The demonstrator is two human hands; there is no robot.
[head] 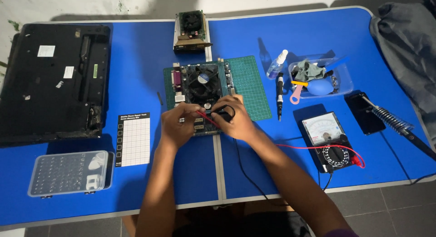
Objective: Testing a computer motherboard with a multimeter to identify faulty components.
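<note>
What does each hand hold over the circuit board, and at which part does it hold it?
The left hand pinches the red probe near its rear end. The right hand grips the black probe around its body. Both tips point at the motherboard.

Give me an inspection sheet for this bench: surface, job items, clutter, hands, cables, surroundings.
Surface: blue folding table, centre seam; green cutting mat.
Job's things: motherboard on the mat; red probe and black probe on its lower edge; analog multimeter.
Clutter: laptop base, graphics card, bit case, screw grid mat, spray bottle, screwdriver, clear tray, phone, soldering iron.
Grippers: left hand pinches red probe; right hand holds black probe.
Cables: red lead, black lead.
Surroundings: grey cloth, tiled floor.
</note>
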